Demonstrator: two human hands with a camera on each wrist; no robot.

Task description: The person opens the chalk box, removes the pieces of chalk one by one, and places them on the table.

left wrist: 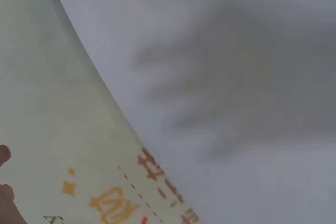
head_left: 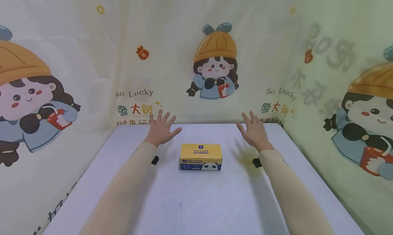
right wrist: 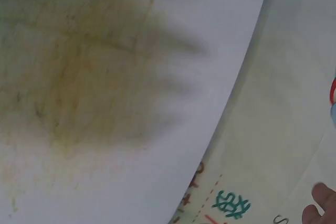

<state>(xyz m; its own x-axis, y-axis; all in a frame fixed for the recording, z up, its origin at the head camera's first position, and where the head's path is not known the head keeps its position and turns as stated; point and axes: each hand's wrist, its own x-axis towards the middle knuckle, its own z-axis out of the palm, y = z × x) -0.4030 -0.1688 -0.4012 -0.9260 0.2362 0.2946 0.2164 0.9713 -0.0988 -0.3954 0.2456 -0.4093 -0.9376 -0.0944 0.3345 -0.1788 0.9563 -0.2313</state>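
A yellow and blue box [head_left: 201, 157] with a panda face on its front lies on the white table [head_left: 199, 204], between the two arms. Up and to the left of it, my left hand [head_left: 161, 129] is raised above the table with fingers spread. On the other side my right hand [head_left: 254, 132] is raised likewise, fingers spread and thumb toward the middle. Neither hand touches the box. Only a few fingertips [left wrist: 5, 192] enter the left wrist view, over a blurred hand shadow. A few fingertips [right wrist: 320, 198] show at the right wrist view's lower corner.
Pale curtains [head_left: 172, 74] printed with cartoon figures and lettering hang behind the table and along both sides. The table's far edge [head_left: 208, 123] meets the back curtain. Small black wrist devices [head_left: 155, 160] sit at both sleeve cuffs.
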